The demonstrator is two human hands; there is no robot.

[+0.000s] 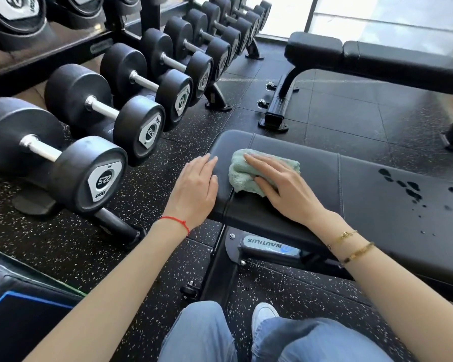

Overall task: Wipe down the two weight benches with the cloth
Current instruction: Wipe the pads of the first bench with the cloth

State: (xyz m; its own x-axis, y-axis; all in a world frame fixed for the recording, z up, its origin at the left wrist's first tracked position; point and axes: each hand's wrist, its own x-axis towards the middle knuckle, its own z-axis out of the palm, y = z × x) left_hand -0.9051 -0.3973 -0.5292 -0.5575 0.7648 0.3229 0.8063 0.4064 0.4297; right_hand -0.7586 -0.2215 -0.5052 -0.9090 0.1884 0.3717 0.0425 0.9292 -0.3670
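The near black weight bench (377, 210) runs from centre to the right edge, with wet drops on its pad at the right. A crumpled pale green cloth (242, 171) lies on the bench's left end pad. My right hand (280, 186) presses flat on the cloth, fingers pointing left and curled over its edge. My left hand (196, 186) rests flat on the pad's left edge, holding nothing. A second black bench (392, 61) stands behind, at the upper right.
A rack of black dumbbells (131, 100) lines the left side, close to the near bench's end. Speckled black rubber floor (345, 111) lies between the two benches. My knees in blue jeans (293, 338) are at the bottom. A dark machine corner (19, 314) sits bottom left.
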